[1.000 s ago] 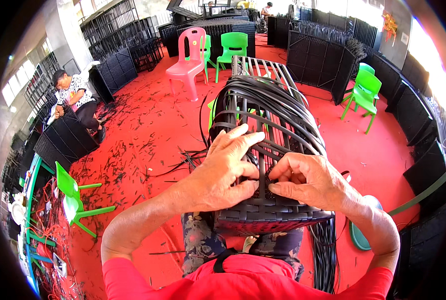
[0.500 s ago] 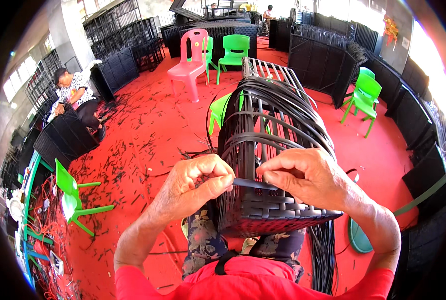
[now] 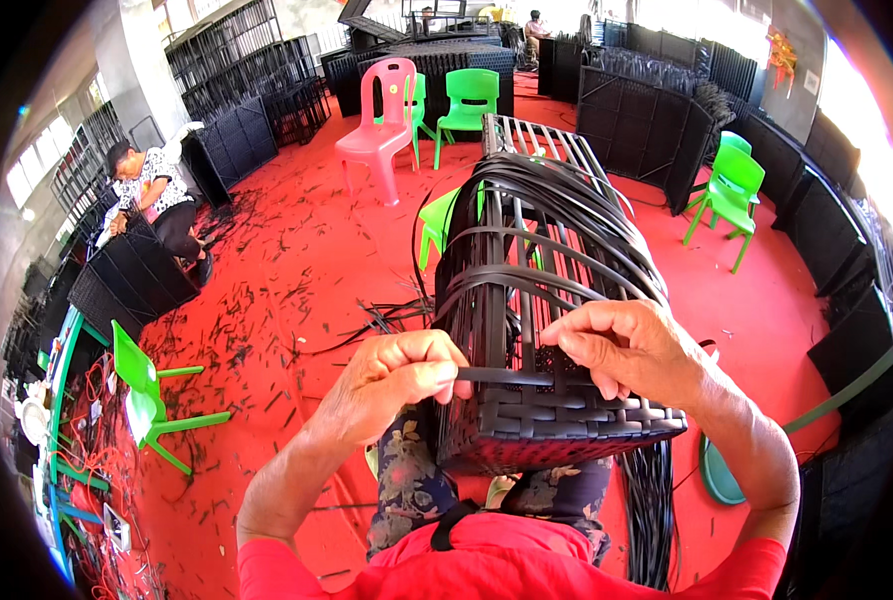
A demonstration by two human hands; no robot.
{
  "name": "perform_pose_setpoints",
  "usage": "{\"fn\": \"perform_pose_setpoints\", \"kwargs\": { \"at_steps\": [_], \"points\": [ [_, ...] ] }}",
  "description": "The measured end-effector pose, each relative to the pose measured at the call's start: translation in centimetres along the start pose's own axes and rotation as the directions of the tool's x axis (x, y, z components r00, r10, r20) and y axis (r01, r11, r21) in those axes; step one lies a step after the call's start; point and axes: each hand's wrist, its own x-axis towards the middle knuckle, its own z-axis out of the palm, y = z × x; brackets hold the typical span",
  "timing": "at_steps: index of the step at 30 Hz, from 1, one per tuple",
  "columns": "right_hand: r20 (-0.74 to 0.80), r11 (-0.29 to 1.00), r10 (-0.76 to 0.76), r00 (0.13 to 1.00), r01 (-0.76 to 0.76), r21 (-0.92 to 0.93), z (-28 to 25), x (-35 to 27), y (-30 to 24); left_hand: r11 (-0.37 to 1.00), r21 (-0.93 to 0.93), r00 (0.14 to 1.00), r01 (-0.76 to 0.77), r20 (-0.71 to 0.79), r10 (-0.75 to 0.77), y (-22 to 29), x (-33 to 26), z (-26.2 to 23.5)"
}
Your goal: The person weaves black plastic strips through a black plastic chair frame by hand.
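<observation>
The left hand [image 3: 403, 385] is gripping a flat black strip [image 3: 506, 377] between thumb and bent forefinger, just off the left edge of a partly woven black frame [image 3: 556, 412]. The strip runs level from that grip across the frame's near end, directly above the finished weave. The right hand [image 3: 641, 348] is positioned over the frame's right side, fingers bent and thumb close to the forefinger; whether it holds anything cannot be told. The frame lies lengthwise in front of the worker, its near end above floral trousers [image 3: 406, 475] and its far end pointing away. Close weave covers the near end; bare slats show further along. A bundle of loose black strips [image 3: 576, 215] is draped across the middle, and a hank of strips [image 3: 648, 510] hangs below the near right corner. A green chair [image 3: 434, 222] stands partly hidden behind the frame's left side. Black offcuts litter the red floor covering [image 3: 266, 440] to the left, where a co-worker [image 3: 151, 190] bends over a black woven panel [image 3: 136, 270].
</observation>
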Motion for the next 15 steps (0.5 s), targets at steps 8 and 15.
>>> {"fn": "perform_pose_setpoints", "kwargs": {
  "at_steps": [8, 15],
  "points": [
    [0.007, 0.989, -0.099, 0.995, 0.097, 0.107, 0.4, -0.2, 1.3, 0.983, -0.179, 0.999, -0.024, 0.042, 0.032, -2.1, -0.1, 0.0],
    [-0.057, 0.987, -0.035, 0.998, 0.043, 0.152, 0.8, -0.5, 1.4, 0.948, -0.316, 0.999, 0.024, 0.031, -0.015, -3.7, 0.0, 0.2]
  ]
}}
